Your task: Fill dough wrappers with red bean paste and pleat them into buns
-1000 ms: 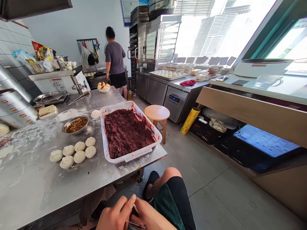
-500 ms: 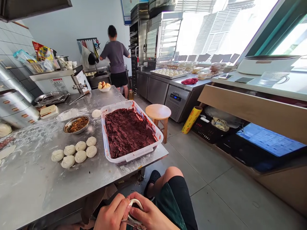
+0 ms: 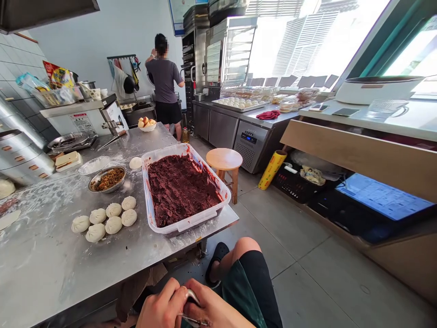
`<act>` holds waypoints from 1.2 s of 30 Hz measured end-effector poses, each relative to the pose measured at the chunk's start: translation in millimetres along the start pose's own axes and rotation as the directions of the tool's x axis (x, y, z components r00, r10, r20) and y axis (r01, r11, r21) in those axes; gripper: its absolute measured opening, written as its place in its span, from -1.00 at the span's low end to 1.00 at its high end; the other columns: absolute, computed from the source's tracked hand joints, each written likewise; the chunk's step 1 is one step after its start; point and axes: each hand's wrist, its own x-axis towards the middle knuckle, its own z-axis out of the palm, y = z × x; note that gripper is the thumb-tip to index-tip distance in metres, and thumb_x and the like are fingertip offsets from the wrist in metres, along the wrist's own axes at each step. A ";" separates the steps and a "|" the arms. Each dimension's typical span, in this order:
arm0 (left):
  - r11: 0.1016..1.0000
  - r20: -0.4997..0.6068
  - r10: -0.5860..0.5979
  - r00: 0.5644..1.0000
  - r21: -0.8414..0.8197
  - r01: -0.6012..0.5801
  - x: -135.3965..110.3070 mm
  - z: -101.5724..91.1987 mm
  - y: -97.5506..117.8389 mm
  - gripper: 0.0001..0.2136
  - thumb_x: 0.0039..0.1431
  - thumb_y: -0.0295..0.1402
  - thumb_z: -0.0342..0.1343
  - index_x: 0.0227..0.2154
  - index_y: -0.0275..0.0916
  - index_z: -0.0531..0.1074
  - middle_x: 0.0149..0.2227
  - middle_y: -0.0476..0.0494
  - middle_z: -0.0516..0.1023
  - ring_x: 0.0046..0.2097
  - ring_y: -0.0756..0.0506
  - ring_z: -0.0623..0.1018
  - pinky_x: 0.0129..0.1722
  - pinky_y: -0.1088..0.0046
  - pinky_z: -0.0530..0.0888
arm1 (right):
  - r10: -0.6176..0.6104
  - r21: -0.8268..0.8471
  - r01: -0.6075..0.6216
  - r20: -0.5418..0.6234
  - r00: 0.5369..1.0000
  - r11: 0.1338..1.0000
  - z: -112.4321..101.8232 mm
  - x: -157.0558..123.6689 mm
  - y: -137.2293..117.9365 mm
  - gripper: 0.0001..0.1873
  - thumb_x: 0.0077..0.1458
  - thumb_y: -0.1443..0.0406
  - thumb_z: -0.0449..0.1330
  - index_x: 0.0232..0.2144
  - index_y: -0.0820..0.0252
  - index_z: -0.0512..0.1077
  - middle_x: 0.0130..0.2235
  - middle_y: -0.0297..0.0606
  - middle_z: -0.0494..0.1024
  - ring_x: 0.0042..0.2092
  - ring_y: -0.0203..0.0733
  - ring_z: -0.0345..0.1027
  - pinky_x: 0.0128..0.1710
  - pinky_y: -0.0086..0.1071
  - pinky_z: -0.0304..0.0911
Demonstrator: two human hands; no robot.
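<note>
Low in front of my lap, my left hand is closed, its fingers pinching the edge of a filled dough bun. My right hand curls round the same bun from the other side, with its thumb over the top. A thin metal tool shows below the right thumb, with dark paste near it; its full shape is hidden by the hands. Up on the steel table stands a plastic tub of dark red paste. Left of the tub sit several pleated buns.
A metal bowl of brown filling and a round dough wrapper lie behind the buns. A wooden stool stands beyond the table edge. A co-worker stands at the back. A tray of buns rests on the far counter.
My fingers have closed in over the bun, so its opening shows less. The metal tool is more visible below. The co-worker's left arm has risen toward the head.
</note>
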 end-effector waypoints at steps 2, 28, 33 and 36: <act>1.000 0.017 -0.024 1.000 -0.011 0.024 -4.6 5.7 -0.2 -0.68 0.46 -0.37 -0.24 -0.31 -0.10 0.40 -0.43 0.02 0.50 -0.54 0.00 0.58 -0.65 0.47 0.39 | 0.067 -0.005 -0.067 0.007 0.998 0.998 -0.1 0.9 1.7 -0.91 0.18 0.24 0.11 -0.30 0.13 0.32 -0.37 -0.41 0.35 -0.34 -0.26 0.16 -0.38 -0.33 0.03; 0.998 -0.008 -0.065 0.998 -0.005 0.065 -18.6 26.6 -5.1 -0.71 0.45 -0.34 -0.23 -0.30 -0.10 0.39 -0.41 0.00 0.48 -0.56 -0.01 0.52 -0.66 0.41 0.31 | -0.047 0.190 0.037 0.052 0.998 0.981 3.3 2.6 11.2 -0.77 0.25 0.15 0.09 -0.11 0.12 0.34 -0.28 -0.41 0.30 -0.23 -0.22 0.17 -0.21 -0.33 0.12; 0.999 0.024 -0.021 1.000 0.025 0.020 -16.4 19.0 -7.2 -0.70 0.45 -0.34 -0.23 -0.05 -0.18 0.41 -0.29 -0.05 0.57 -0.53 0.00 0.57 -0.65 0.45 0.36 | -0.057 0.112 0.056 0.005 0.998 0.992 4.0 4.6 12.1 -0.76 0.14 0.22 0.18 -0.13 0.13 0.35 -0.24 -0.38 0.31 -0.20 -0.21 0.16 -0.17 -0.34 0.15; 0.999 0.075 -0.020 0.997 0.032 0.017 -13.0 11.5 -8.3 -0.79 0.41 -0.37 -0.13 -0.24 -0.12 0.41 -0.38 0.01 0.50 -0.54 0.01 0.55 -0.65 0.49 0.35 | 0.025 0.213 -0.034 0.048 0.999 0.976 3.4 3.2 6.9 -0.76 0.18 0.23 0.10 -0.09 0.14 0.35 -0.28 -0.40 0.33 -0.24 -0.22 0.18 -0.22 -0.33 0.14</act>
